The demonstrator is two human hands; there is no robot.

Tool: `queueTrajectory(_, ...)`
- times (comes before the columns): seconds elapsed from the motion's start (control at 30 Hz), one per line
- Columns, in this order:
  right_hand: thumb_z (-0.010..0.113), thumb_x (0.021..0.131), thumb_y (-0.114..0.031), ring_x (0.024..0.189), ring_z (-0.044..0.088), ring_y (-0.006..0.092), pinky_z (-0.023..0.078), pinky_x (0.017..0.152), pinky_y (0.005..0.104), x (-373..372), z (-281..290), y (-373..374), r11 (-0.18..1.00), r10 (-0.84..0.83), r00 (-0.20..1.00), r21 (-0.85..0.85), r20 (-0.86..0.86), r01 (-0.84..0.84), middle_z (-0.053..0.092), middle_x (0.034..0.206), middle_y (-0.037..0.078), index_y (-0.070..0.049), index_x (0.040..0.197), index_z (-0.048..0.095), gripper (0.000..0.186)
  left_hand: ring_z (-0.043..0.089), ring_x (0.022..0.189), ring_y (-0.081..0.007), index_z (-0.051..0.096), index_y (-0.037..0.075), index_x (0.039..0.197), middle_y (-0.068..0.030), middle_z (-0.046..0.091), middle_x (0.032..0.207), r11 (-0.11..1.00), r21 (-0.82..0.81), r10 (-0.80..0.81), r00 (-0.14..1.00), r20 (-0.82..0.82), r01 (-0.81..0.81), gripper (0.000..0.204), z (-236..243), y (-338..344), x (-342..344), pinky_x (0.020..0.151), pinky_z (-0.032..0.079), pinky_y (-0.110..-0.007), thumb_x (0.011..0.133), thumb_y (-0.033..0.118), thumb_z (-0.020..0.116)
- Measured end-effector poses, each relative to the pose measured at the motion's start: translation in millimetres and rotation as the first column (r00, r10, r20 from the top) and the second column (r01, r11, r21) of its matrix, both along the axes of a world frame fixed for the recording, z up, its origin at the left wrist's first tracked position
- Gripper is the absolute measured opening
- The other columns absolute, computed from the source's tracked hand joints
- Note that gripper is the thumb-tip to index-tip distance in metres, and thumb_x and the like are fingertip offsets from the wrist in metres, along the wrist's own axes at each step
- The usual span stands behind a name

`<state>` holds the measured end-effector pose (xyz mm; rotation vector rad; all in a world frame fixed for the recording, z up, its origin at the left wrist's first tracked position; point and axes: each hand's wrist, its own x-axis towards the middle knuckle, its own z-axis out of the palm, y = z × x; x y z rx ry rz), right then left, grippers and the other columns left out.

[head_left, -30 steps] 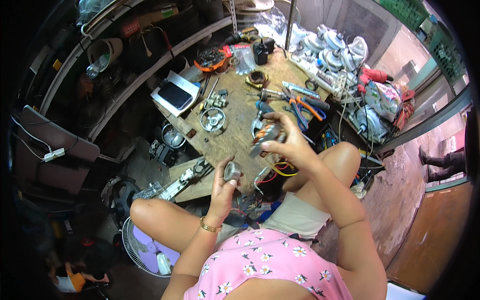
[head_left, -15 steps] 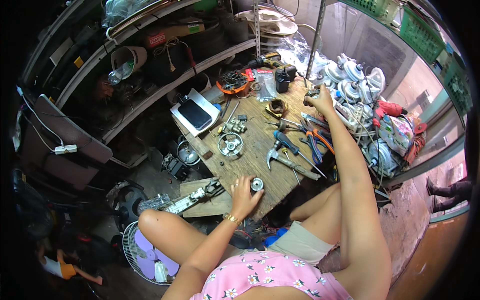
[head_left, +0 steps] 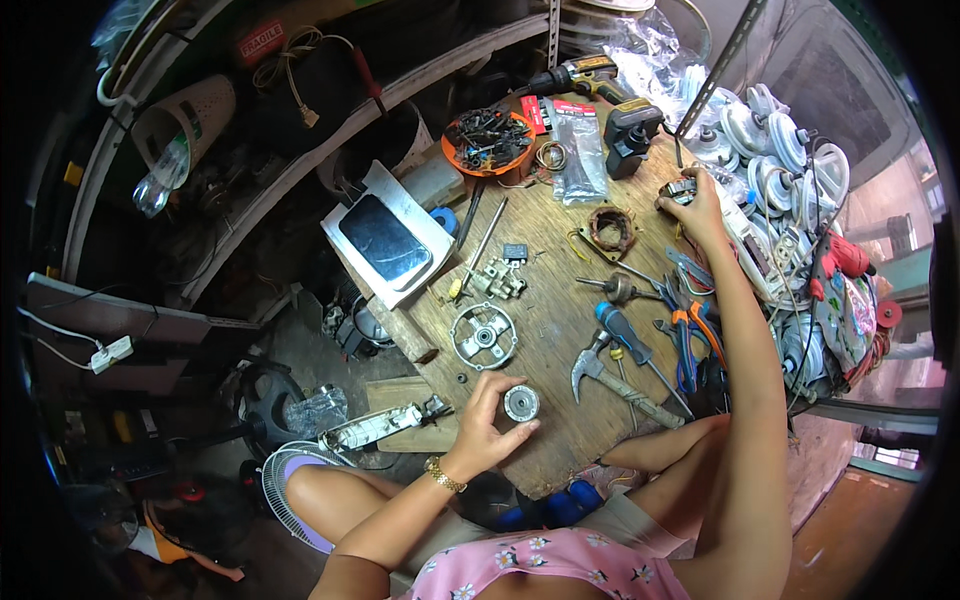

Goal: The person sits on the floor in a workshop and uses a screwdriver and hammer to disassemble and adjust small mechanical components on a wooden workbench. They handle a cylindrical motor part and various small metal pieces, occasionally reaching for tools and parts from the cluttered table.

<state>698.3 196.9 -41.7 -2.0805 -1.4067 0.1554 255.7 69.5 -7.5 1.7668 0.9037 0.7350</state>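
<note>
My left hand [head_left: 484, 432] curves its thumb and fingers round a small round metal part [head_left: 521, 403] near the table's front edge. The part has a ringed grey face with a hole in its middle. A spoked metal motor end cover [head_left: 484, 335] lies just beyond that hand. Far to the right, my right hand [head_left: 700, 208] is closed on a small metal motor part [head_left: 680, 189] with copper-coloured bits, its underside hidden by the fingers. Left of it sits a copper-wound motor stator [head_left: 610, 231]. A shafted motor rotor [head_left: 620, 289] lies closer to me.
On the wooden table [head_left: 555, 350] lie a claw hammer [head_left: 625, 388], a screwdriver [head_left: 625, 335] and pliers [head_left: 690, 340]. A phone [head_left: 385, 242] rests in a white tray. Behind are an orange bowl of screws [head_left: 490, 143] and a cordless drill [head_left: 590, 75]. White fan parts [head_left: 770, 140] crowd the right.
The view has moved closer to the table and shifted. My left hand's fingers have spread a little, showing more of the round part. My right hand still holds its part at the far right.
</note>
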Motion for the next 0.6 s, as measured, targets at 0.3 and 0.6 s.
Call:
queueTrajectory(0.3,0.072,0.068,-0.012,0.088,0.056,0.0296,0.045,0.078,0.0413,-146,50,11,0.739,0.508,0.767,0.260,0.393,-0.622,0.060,0.092,0.011,-0.006,0.088,0.064,0.022,0.049,0.104,-0.0175,0.048,0.000,0.122,-0.0069,0.045,0.112,0.959,-0.244,0.193,0.965,0.177,-0.147,0.059,-10,4,-6,0.095,0.037,-0.029,0.077,0.027,0.076)
queueTrajectory(0.6,0.055,0.079,-0.016,0.101,0.052,0.0226,0.045,0.080,0.0355,-229,-4,98,0.488,0.820,0.276,-0.359,0.502,-0.796,0.060,0.099,0.000,-0.015,0.090,0.069,0.017,0.053,0.090,-0.0120,0.042,0.001,0.133,-0.0044,0.054,0.110,0.808,-0.570,0.472,0.744,0.473,-0.149,0.062,12,-34,-13,0.079,0.043,-0.025,0.084,0.029,0.069)
